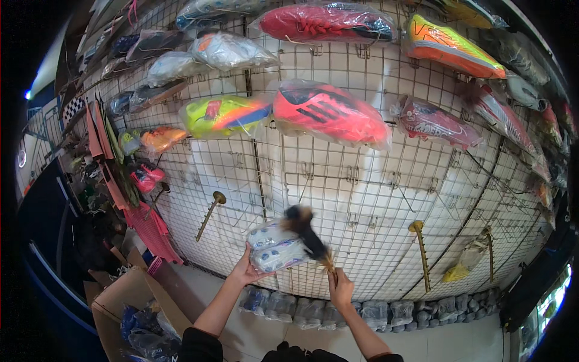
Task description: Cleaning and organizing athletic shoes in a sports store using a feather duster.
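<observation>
The left hand (pixel 244 273) is raised to the wire grid wall (pixel 362 199), palm under a white shoe with blue spots wrapped in clear plastic (pixel 274 247); the fingers cup the shoe's lower edge, the thumb pointing up along its side; the shoe sits low on the grid, below the rows of hanging shoes and just left of centre. The right hand (pixel 341 288) is closed in a fist around the thin handle of a feather duster (pixel 307 232); the dark feathered head is blurred and lies against the top right of the wrapped shoe. Above them a pink and black shoe in plastic (pixel 329 114) hangs on the grid, a yellow-green one (pixel 223 116) beside it on the left; a red shoe (pixel 325 23) hangs higher up. Bare hooks stick out of the grid around the hands; an open cardboard box (pixel 129 301) stands on the floor to the left; a row of wrapped bundles (pixel 362 312) lines the foot of the wall.
</observation>
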A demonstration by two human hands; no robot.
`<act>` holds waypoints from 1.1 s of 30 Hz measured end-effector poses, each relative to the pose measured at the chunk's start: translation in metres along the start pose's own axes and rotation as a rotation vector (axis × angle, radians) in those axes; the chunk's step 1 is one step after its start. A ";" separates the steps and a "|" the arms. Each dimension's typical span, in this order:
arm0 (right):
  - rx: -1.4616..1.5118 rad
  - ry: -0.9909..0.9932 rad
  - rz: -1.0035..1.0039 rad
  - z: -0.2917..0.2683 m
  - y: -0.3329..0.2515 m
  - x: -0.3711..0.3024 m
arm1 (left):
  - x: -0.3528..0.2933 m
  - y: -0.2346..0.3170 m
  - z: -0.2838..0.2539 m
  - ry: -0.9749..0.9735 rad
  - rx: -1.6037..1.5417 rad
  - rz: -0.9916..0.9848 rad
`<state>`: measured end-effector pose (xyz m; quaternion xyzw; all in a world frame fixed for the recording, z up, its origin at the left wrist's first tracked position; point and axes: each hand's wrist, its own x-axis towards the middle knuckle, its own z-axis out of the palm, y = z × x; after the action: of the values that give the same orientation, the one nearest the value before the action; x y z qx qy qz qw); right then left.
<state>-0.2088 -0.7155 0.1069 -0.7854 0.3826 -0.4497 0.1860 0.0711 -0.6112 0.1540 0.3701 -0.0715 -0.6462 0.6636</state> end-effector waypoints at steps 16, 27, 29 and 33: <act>-0.421 0.026 -0.148 -0.186 0.009 0.249 | -0.002 -0.005 0.008 0.007 0.223 0.112; -0.847 0.065 -0.155 -0.162 0.021 0.247 | 0.009 -0.016 -0.002 0.058 0.292 0.155; -0.857 0.242 -0.302 -0.153 -0.002 0.231 | 0.009 -0.017 -0.008 0.069 0.297 0.174; -0.511 0.349 -0.520 -0.115 -0.026 0.163 | -0.002 -0.025 0.003 0.078 0.319 0.254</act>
<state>-0.2457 -0.8182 0.2763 -0.7887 0.2965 -0.4988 -0.2030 0.0488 -0.6081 0.1419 0.4833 -0.1934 -0.5229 0.6750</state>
